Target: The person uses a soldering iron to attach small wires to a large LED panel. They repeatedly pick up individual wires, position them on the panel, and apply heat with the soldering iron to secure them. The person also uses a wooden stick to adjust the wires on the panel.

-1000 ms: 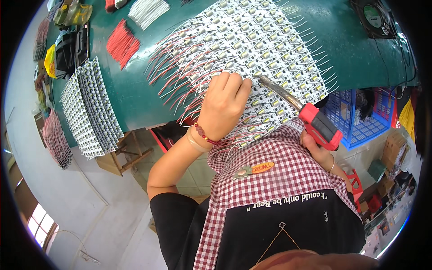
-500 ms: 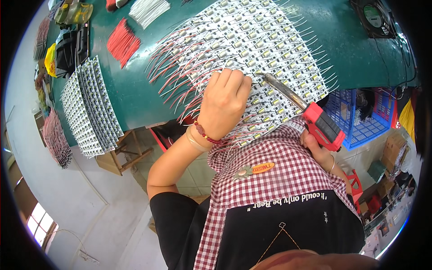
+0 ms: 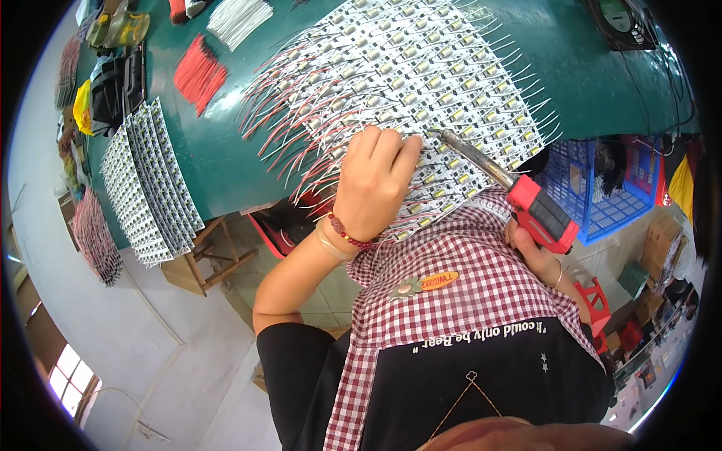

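A large panel of white circuit boards (image 3: 451, 90) lies on the green table, with small yellowish components in rows. Red, black and white wires (image 3: 289, 143) fan out from its left side, and short pale wires stick out along the right. My left hand (image 3: 376, 180) rests over the panel's near part, fingers pinched together; what they hold is hidden beneath them. My right hand (image 3: 532, 252) grips a red and black soldering iron (image 3: 543, 214) beside my apron. The iron's metal tip touches or hovers just over the boards, right of my left fingertips.
Bundles of red wires (image 3: 200, 75) and white wires (image 3: 239, 21) lie on the table (image 3: 226, 143). More board panels (image 3: 150, 180) overhang its left edge. A blue plastic crate (image 3: 602, 188) stands below at right; a black round device (image 3: 623, 22) sits far right.
My left hand has drawn slightly nearer to me, its fingers still pinched. The iron's tip has come slightly nearer too. The table and panel sit a little differently in the picture.
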{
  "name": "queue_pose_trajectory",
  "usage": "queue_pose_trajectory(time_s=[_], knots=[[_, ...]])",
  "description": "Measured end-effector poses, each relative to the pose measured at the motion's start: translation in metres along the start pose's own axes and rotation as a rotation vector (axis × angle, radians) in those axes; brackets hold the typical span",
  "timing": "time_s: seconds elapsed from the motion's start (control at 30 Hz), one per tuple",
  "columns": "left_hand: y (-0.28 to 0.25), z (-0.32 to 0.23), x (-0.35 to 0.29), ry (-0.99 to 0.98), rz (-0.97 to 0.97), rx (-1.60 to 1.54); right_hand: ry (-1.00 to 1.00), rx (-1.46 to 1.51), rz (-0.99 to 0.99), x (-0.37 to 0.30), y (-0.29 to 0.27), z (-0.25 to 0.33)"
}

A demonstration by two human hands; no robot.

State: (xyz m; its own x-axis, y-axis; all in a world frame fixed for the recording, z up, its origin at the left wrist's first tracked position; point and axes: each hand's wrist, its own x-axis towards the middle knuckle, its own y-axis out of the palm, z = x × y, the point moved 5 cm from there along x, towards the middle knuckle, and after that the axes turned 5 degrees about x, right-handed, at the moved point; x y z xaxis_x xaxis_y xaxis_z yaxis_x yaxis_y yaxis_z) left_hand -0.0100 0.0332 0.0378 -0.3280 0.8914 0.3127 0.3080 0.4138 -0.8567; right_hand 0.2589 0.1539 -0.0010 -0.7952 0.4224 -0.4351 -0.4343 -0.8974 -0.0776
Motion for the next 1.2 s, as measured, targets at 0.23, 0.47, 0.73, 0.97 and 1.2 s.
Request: queue_pose_trajectory(time_s=[0.23, 0.47, 0.73, 0.97, 1.2], knots=[[0.002, -0.001, 0.0, -0.013, 0.007, -0.007, 0.074, -0.021, 0.036, 0.0, 0.003, -0.001], [0.005, -0.004, 0.002, 0.01, 0.014, 0.035, 0.024, -0.061, -0.041, 0.005, 0.004, -0.003], [0.003, -0.006, 0.005, 0.014, 0.087, 0.083, 0.059, -0.018, -0.024, 0.0, 0.0, -0.001], [-0.003, -0.006, 0.006, 0.06, 0.048, 0.172, 0.005, 0.011, -0.021, -0.005, -0.002, -0.004], [-0.009, -0.016, -0.007, 0.019, -0.108, 0.07, 0.067, 0.133, 0.028, -0.011, -0.007, -0.011]])
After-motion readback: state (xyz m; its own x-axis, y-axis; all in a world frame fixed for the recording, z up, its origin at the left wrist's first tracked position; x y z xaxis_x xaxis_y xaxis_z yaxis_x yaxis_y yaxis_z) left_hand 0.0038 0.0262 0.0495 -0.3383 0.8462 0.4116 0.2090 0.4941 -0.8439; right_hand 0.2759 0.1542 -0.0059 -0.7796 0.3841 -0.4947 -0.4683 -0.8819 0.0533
